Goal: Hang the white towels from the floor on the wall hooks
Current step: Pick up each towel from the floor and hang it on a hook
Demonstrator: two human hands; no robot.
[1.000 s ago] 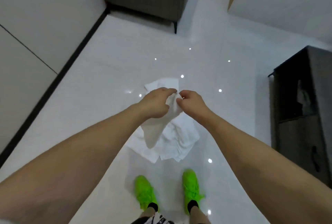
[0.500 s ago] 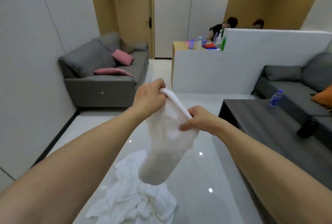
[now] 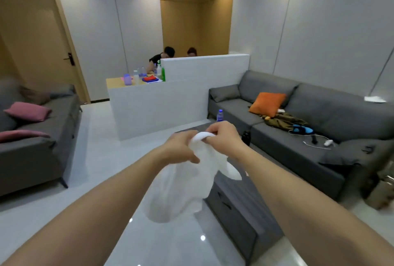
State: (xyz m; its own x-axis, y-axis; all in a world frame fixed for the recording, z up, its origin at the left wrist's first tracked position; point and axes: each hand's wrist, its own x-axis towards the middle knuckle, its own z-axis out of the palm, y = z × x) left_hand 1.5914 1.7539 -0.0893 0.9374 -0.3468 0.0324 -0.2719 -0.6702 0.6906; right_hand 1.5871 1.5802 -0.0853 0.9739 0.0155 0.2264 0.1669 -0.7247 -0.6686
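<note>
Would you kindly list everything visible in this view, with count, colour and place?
towel: one, white, held up in both hands, hanging
sofas: two, grey, left and right
cushions: one orange on right sofa, pink ones on left sofa
coffee table: one, dark grey, beside right sofa
water bottle: one, clear, blue cap, just above the hands
partition counter: one, white, centre, bottles and cloths on top
door: one, wooden, left
people: two, behind counter
left hand: grips towel
right hand: pinches towel's top edge

Both arms reach forward, left hand (image 3: 181,148) and right hand (image 3: 223,137) close together (fingers curled).
</note>
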